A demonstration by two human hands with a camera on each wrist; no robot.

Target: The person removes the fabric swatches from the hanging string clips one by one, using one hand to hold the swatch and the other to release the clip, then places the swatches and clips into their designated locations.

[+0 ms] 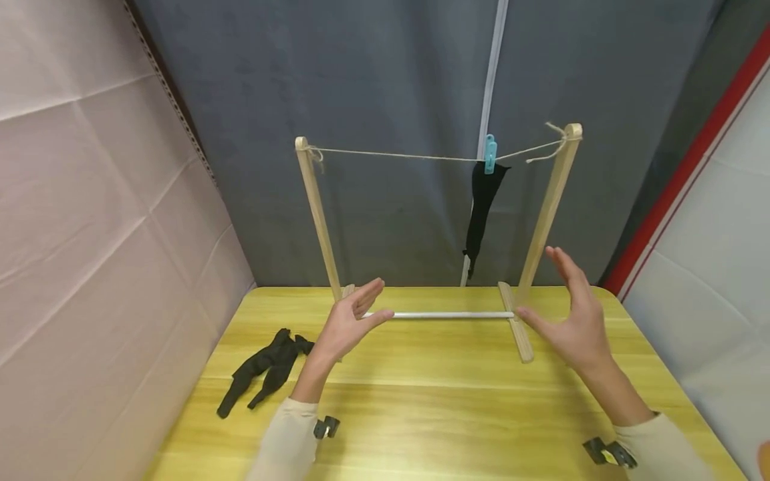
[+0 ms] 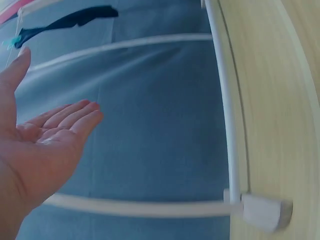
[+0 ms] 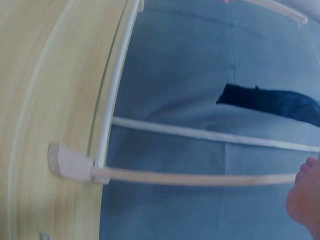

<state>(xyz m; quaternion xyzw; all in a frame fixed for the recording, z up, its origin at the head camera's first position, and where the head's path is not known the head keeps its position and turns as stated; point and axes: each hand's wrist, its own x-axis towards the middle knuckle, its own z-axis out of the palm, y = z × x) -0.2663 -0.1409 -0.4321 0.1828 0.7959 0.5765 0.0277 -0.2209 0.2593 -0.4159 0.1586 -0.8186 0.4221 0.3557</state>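
Observation:
My left hand (image 1: 349, 326) is raised in front of the left wooden post (image 1: 319, 217), palm turned inward with straight fingers and the thumb held apart. Across from it, my right hand (image 1: 577, 327) is spread beside the right post (image 1: 549, 207), thumb and fingers wide apart. Neither holds anything. Between the post tops runs a thin string (image 1: 391, 155). A light blue clothespin (image 1: 490, 153) on it clips a narrow black cloth garment (image 1: 481, 204), which hangs down right of the middle. In the right wrist view only part of the right hand (image 3: 306, 197) shows.
A small pair of black trousers (image 1: 265, 367) lies crumpled on the yellow wood-grain table (image 1: 421, 414), left of my left forearm. A white rod (image 1: 445, 314) joins the posts low down, near a wooden foot (image 1: 519, 337). Behind hangs a grey curtain (image 1: 391, 80).

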